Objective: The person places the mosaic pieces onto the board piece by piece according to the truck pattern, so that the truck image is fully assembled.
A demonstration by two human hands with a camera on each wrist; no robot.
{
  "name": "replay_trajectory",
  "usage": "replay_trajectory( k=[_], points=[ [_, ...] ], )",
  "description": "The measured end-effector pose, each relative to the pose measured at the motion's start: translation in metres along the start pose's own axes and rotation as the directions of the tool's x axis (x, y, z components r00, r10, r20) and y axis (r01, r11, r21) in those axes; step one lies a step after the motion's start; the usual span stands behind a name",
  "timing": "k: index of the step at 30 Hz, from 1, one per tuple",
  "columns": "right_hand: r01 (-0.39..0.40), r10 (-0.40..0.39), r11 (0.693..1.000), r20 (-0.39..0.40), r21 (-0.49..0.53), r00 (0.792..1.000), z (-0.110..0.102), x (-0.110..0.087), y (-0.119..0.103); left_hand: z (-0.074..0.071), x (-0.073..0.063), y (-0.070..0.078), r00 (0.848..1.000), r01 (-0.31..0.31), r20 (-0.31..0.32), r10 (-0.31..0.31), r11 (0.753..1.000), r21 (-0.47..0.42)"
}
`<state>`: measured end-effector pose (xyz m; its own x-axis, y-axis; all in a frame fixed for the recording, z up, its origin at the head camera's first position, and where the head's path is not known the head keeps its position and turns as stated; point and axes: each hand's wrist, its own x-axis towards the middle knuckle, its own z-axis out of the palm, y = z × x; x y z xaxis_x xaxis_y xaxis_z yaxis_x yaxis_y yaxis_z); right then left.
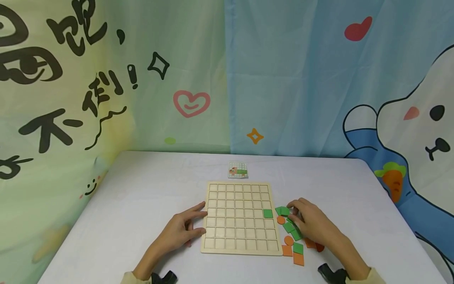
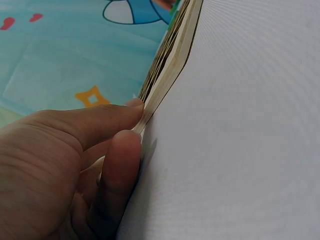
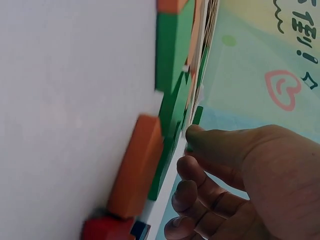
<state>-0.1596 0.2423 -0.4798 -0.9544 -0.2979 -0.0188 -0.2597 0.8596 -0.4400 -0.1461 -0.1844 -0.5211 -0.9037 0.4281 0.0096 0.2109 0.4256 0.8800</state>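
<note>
My left hand rests its fingertips and thumb along the left edge of a wooden grid board. In the left wrist view, thumb and finger touch the side of the board. A green square tile lies in a cell near the board's right edge. Just right of the board, my right hand pinches a green tile between thumb and index finger. The right wrist view shows this tile partly hidden behind the thumb; the other fingers are loosely curled.
Beside the board's right edge lie several green tiles, orange squares, orange discs and a red piece, partly under the right hand. A small picture card lies behind the board on the white table. Printed curtains hang behind.
</note>
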Motion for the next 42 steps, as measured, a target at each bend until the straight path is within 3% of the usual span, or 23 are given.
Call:
replay_trajectory(
  k=[42],
  points=[
    [0.119, -0.116, 0.990, 0.046, -0.071, 0.992, 0.015, -0.011, -0.036, -0.001, 0.000, 0.000, 1.000, -0.004, -0.003, 0.004, 1.000, 0.000]
  ],
)
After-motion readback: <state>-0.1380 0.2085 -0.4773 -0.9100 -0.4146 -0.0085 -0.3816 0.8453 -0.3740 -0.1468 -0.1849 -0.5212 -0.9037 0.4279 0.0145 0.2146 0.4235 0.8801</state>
